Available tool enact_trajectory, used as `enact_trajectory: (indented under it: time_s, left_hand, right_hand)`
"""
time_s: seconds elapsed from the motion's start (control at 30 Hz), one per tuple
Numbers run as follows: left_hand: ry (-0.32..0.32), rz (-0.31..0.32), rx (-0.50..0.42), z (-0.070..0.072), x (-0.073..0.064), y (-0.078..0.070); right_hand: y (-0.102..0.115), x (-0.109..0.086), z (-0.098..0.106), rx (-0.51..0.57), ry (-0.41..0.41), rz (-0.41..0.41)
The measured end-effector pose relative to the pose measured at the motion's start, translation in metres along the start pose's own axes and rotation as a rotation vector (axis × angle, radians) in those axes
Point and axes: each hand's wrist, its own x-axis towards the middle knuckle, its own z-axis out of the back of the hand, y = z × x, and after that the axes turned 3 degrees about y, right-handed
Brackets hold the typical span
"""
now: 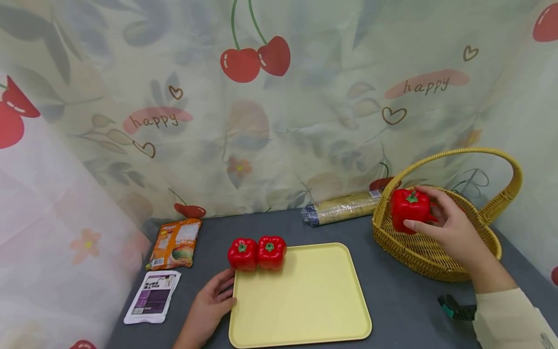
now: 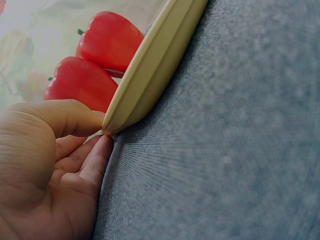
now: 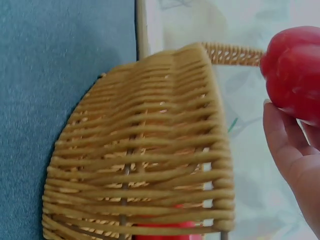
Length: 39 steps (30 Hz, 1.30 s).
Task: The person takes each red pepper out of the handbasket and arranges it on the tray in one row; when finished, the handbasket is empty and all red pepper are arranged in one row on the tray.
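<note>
A red bell pepper (image 1: 408, 214) is held up at the left side of the wicker basket (image 1: 440, 271), near one foot of its handle; whether it touches the wicker cannot be told. The right hand (image 1: 455, 237) has its grip closed round it, thumb on the near side and fingers behind. Its green stem faces up and toward the wearer; the body is blocky, so the stem-to-base axis, roughly upright with the top tipped nearer, is hardly longer than its width.

The step in hand seems to be lifting this pepper from the basket. The next move would likely call for carrying it left to the yellow tray (image 1: 301, 305) and lowering it stem up, like the pepper at the far-left corner (image 1: 242, 254) and its neighbour (image 1: 272, 253). Something red also shows through the basket's weave.

The left hand (image 1: 210, 301) pinches the tray's left edge. Beyond it on the grey desk (image 1: 401, 305) lie an orange packet (image 1: 175, 245) and a white-and-purple packet (image 1: 152, 296).
</note>
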Motion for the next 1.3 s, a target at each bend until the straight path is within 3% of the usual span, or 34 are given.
enact_trajectory:
  time_s: [0.33,0.63,1.07,1.3]
  left_hand:
    - [0.005,0.004,-0.002,0.001,0.000,0.001]
    - [0.006,-0.001,-0.003,0.000,0.000,0.000]
    - [0.007,-0.006,-0.004,0.001,0.001,0.002]
    - [0.010,-0.013,-0.007,0.001,0.001,0.002]
  right_hand:
    - [0.007,-0.005,-0.018,0.055,0.035,0.040]
    - [0.007,-0.005,-0.049,0.121,0.124,0.056]
    - [-0.003,0.007,-0.094,0.162,0.231,0.097]
    - [-0.003,0.014,-0.117,0.157,0.293,0.073]
